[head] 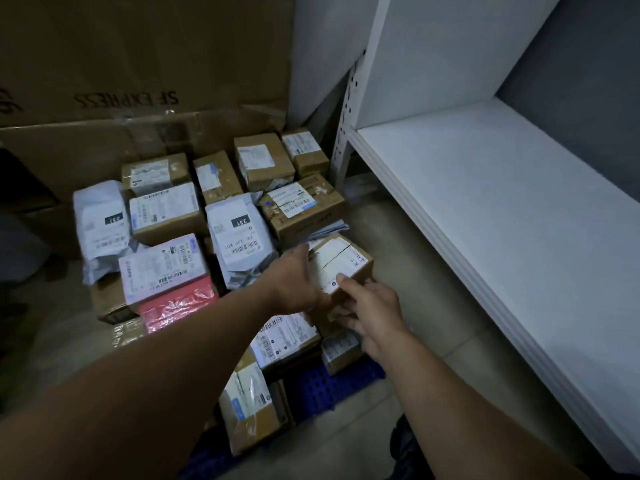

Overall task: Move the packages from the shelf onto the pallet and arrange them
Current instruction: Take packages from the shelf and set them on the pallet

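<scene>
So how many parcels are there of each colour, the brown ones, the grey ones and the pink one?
Brown boxes: 11, counting the held box
Grey bags: 2
Pink parcel: 1
Total: 14 that show plainly; more may be hidden underneath.

- Both hands meet on one small box point(346, 259) at the stack's right edge — left hand point(294, 282) curled against its left side, right hand point(370, 313) with thumb on the label and fingers round the near corner;
- labelled parcels point(263, 161) crowd the blue pallet point(322, 389);
- a grey bag point(242, 237) lies just left of the box; a red packet point(176, 303) farther left;
- white shelf point(502, 209) on the right — a big carton point(138, 64) behind the stack.
</scene>
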